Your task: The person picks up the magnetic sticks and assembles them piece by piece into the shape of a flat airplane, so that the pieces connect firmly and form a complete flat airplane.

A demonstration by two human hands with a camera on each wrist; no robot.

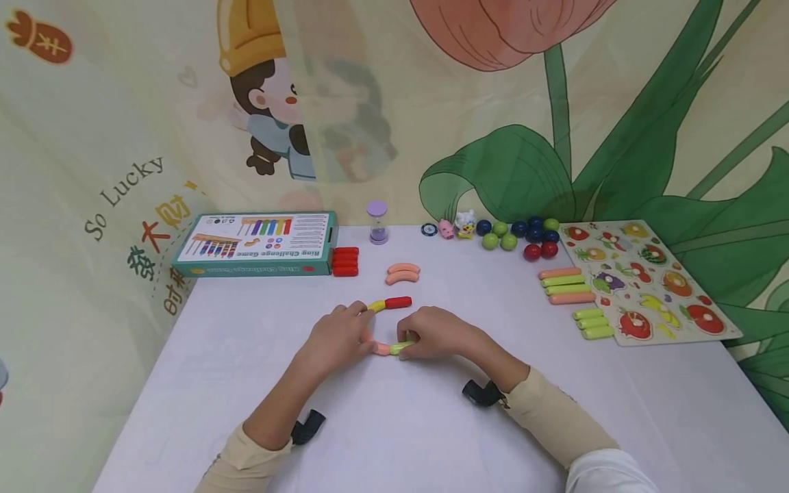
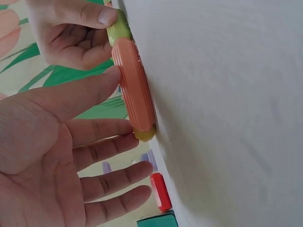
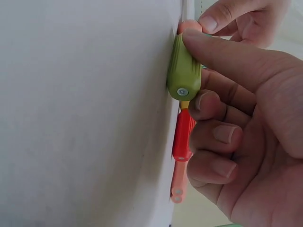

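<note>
A curved chain of ridged plastic toy segments lies on the white tabletop between both hands. My left hand [image 1: 337, 337] holds its orange segment [image 2: 135, 85], thumb near one end and fingertips near the other. My right hand [image 1: 437, 332] pinches the light green segment [image 3: 183, 71] between thumb and index finger, its other fingers curled beneath. The green segment's end meets the orange one. At the far end of the chain, a yellow segment [image 1: 377, 305] joins a red segment [image 1: 398, 302]. Fingers of the left hand partly cover the orange and yellow segments in the head view.
Behind the hands lie two orange segments [image 1: 403, 273], stacked red segments [image 1: 346, 261], a game box [image 1: 254, 244] and a purple sand timer [image 1: 378, 222]. To the right are more green segments [image 1: 593, 324], coloured balls [image 1: 535, 229] and a fruit puzzle board [image 1: 647, 284].
</note>
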